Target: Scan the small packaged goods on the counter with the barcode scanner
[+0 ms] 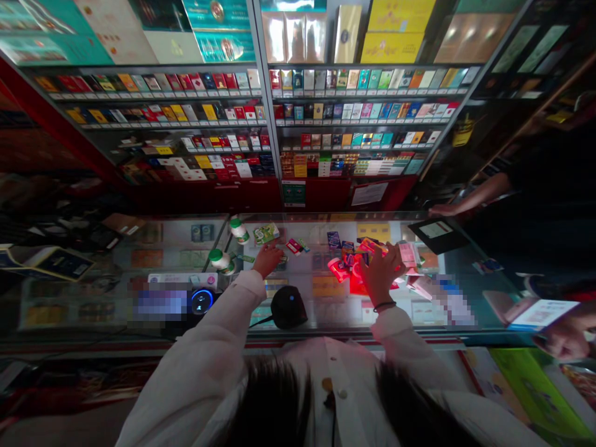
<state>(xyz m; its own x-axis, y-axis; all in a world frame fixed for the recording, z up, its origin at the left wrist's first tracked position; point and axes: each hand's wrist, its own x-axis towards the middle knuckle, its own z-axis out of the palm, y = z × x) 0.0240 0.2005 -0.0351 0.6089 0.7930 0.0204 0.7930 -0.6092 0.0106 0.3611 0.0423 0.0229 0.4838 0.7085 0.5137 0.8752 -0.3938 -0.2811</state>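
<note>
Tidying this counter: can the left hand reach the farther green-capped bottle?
Probably yes. The left hand lies close to the farther green-capped bottle, and nothing seems to stand between them on the glass counter; the green pack sits beside the path.

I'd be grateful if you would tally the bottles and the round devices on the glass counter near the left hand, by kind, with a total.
Green-capped white bottles: 2
Black dome-shaped device: 1
Round device with a blue-lit ring: 1
Total: 4
</note>
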